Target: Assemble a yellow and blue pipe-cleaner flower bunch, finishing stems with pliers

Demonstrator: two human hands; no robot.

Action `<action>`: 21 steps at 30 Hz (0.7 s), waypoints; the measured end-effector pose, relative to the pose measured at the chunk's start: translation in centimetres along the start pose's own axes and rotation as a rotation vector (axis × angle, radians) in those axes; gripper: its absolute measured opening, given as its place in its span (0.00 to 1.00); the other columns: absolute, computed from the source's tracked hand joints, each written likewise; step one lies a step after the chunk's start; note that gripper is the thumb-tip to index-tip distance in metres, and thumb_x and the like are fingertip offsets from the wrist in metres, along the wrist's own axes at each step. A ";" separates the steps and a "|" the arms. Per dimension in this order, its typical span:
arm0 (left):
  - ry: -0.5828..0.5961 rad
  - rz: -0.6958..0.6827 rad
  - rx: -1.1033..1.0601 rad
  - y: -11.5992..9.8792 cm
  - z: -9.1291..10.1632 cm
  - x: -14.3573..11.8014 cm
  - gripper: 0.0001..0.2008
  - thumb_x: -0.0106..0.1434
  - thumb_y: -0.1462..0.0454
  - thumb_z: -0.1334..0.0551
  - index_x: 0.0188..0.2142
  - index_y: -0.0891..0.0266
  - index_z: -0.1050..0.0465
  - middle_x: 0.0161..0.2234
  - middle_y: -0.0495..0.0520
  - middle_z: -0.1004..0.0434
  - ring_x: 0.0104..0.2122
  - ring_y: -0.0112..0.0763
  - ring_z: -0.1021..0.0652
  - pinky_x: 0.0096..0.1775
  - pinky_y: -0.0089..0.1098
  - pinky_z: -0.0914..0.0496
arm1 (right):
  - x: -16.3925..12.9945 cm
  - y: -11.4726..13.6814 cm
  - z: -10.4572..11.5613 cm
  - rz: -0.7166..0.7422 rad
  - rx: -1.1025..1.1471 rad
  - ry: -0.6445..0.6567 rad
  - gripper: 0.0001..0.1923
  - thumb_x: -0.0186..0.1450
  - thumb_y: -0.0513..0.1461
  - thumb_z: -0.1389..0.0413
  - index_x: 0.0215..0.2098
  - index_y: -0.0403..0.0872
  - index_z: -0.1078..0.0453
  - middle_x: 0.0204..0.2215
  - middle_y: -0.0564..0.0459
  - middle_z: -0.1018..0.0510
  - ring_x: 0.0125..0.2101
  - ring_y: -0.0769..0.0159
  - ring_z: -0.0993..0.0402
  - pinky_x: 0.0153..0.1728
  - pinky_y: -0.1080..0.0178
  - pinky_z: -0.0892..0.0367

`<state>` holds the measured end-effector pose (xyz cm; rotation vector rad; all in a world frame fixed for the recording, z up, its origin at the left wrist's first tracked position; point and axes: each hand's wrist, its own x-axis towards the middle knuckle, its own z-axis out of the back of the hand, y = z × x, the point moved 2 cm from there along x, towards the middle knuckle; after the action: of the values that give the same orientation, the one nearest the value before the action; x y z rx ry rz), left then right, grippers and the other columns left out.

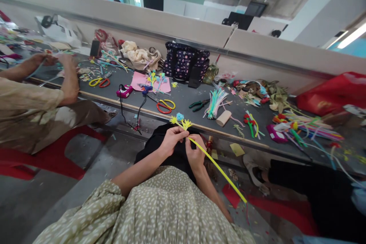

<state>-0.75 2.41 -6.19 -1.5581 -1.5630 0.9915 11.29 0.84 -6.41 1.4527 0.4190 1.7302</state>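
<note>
Above my lap, at the table's front edge, my left hand [173, 140] pinches the base of a small bunch of pipe-cleaner flowers [185, 124], yellow ones with a blue one among them. Close beside it, my right hand [196, 150] is closed on a long yellow pipe cleaner [220, 169] at the same joint. The free end of that pipe cleaner slants down to the right. My fingertips cover the spot where flowers and pipe cleaner meet. On the table beyond lie red-and-yellow-handled scissors [165, 106] and dark green-handled pliers [199, 105].
A bundle of pale and green pipe cleaners [215, 103] lies beside a beige roll [223, 118]. Further back are a glue gun [146, 89], pink paper [137, 81] and a patterned bag [185, 61]. Another person's hands [54, 60] work at the left; someone's dark-clothed leg [294, 179] is at right.
</note>
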 end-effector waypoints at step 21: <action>0.092 0.003 -0.018 -0.1 0.0 -0.1 0.15 0.50 0.57 0.29 0.25 0.68 0.25 0.19 0.50 0.29 0.18 0.21 0.31 0.23 0.26 0.37 | 0.1 -0.9 -1.2 -0.825 0.965 0.081 0.03 0.54 0.36 0.36 0.26 0.45 0.25 0.21 0.56 0.23 0.21 0.72 0.29 0.26 0.69 0.33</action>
<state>-0.79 2.33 -6.10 -1.5961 -1.5100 0.8969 10.51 1.75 -7.26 1.4622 1.7832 0.8949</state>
